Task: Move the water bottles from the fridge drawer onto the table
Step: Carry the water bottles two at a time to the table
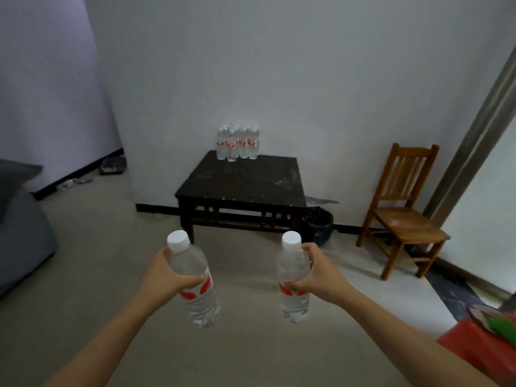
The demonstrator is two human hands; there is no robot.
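My left hand (164, 272) grips a clear water bottle (195, 291) with a white cap and a red label, held upright over the floor. In the same way my right hand (318, 272) grips a second water bottle (293, 297). Ahead stands a low dark table (245, 182) against the white wall. Several more water bottles (237, 143) stand in a tight group at the table's far left corner. The fridge drawer is not in view.
A wooden chair (402, 216) stands right of the table, with a black bin (318, 224) between them. A grey sofa edge (22, 233) is at the left. Red cloth (485, 347) lies at the lower right. Bare floor stretches between me and the table.
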